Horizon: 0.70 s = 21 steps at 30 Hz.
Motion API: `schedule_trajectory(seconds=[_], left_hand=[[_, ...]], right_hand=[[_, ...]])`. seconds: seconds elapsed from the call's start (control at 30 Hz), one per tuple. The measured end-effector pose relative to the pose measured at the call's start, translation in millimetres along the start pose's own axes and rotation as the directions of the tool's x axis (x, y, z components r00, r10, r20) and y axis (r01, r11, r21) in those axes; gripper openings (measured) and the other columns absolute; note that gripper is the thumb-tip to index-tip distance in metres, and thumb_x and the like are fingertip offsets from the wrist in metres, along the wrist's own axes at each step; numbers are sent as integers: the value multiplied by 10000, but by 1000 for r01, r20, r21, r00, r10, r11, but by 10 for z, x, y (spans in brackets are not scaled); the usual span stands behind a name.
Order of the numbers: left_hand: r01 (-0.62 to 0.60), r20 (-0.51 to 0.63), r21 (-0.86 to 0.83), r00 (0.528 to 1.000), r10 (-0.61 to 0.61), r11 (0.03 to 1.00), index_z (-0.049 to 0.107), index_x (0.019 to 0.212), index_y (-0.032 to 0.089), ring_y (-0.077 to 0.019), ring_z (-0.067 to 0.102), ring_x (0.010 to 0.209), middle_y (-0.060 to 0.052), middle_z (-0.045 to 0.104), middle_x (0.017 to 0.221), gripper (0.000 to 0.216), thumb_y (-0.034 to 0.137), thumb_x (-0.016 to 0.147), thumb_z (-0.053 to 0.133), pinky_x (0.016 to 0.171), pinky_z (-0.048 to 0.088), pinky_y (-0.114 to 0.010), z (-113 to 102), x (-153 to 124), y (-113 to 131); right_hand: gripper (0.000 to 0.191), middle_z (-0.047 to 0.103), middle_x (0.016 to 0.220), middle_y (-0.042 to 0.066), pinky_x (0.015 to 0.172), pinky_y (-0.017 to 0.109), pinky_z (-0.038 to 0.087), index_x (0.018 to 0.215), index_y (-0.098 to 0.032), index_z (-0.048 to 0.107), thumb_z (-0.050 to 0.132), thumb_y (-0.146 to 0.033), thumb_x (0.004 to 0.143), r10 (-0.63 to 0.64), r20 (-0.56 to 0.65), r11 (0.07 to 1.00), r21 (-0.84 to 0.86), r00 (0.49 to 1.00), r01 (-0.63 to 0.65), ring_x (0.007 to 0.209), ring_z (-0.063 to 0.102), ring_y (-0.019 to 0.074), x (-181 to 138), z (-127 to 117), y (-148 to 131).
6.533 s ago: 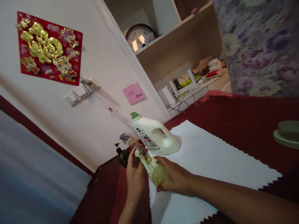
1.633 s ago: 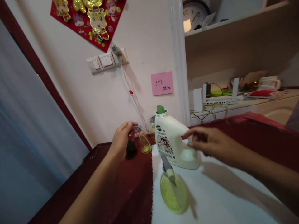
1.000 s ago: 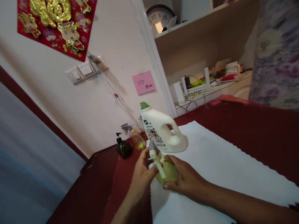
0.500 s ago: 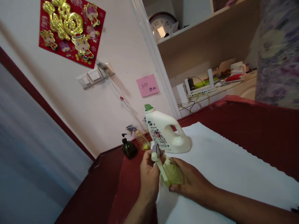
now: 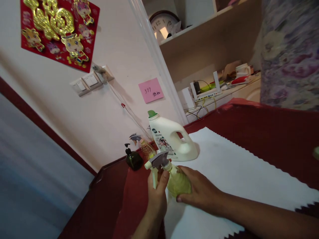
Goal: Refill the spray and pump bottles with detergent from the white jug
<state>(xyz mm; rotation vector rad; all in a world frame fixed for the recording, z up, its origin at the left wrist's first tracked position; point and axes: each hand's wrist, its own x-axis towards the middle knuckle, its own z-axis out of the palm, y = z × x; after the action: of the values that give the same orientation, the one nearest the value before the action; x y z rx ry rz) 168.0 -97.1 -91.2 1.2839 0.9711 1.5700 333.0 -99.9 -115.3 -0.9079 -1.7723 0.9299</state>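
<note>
Between my hands is a spray bottle [image 5: 178, 183] with a yellow-green body and a grey and white trigger head. Its nozzle points left, and the bottle tilts. My right hand [image 5: 196, 187] wraps round the body from the right. At the neck and trigger, my left hand [image 5: 157, 191] is closed, its thumb against the neck and its other fingers partly hidden behind the head. Just behind stands a large white detergent jug [image 5: 171, 136] with a green spout at its open mouth.
A dark green pump bottle [image 5: 134, 160] and a clear amber spray bottle [image 5: 147, 148] stand by the wall, left of the jug. White paper [image 5: 219, 166] with a jagged edge lies on the dark red table [image 5: 259, 122]. A router [image 5: 208, 94] and cables sit on the shelf behind.
The spray bottle's head has turned, so its nozzle now points left instead of towards me. My left thumb has come up against the neck. The whole view has shifted slightly.
</note>
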Motion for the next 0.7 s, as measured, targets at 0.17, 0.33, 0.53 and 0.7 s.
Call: schedule_trajectory(seconds=[0.17, 0.33, 0.53, 0.7], left_hand=[[49, -154, -74, 986, -60, 996, 748, 1096, 224, -290, 671, 1198, -92, 756, 1189, 554, 509, 646, 902, 1076, 475, -423, 185, 0, 57], [139, -124, 2, 983, -138, 990, 754, 1134, 210, -322, 661, 1216, -124, 749, 1216, 589, 584, 689, 850, 1084, 474, -476, 191, -1, 105], [93, -126, 162, 989, -73, 982, 776, 1124, 205, -361, 574, 1327, -143, 751, 1219, 664, 729, 716, 752, 1136, 428, -489, 175, -12, 123], [-10, -85, 201, 996, 27, 980, 715, 1244, 212, -332, 570, 1340, -138, 695, 1335, 664, 706, 802, 690, 1123, 443, -437, 158, -4, 66]], right_hand=[[702, 711, 1230, 94, 876, 463, 532, 1319, -264, 619, 837, -335, 655, 32, -3, 999, -23, 999, -32, 1071, 654, 339, 7, 5, 12], [962, 496, 1552, 164, 1120, 598, 403, 1547, -247, 404, 803, -533, 720, -20, 39, 1000, -7, 999, 20, 1397, 468, 415, 11, -27, 133], [682, 449, 1589, 140, 1192, 568, 321, 1555, -254, 367, 567, -509, 955, -174, -218, 984, 8, 960, 180, 1457, 410, 300, 294, -333, -261], [296, 730, 1165, 93, 983, 442, 481, 1223, -234, 718, 615, -253, 946, -383, 17, 902, -211, 923, 378, 1110, 638, 248, 644, -470, -734]])
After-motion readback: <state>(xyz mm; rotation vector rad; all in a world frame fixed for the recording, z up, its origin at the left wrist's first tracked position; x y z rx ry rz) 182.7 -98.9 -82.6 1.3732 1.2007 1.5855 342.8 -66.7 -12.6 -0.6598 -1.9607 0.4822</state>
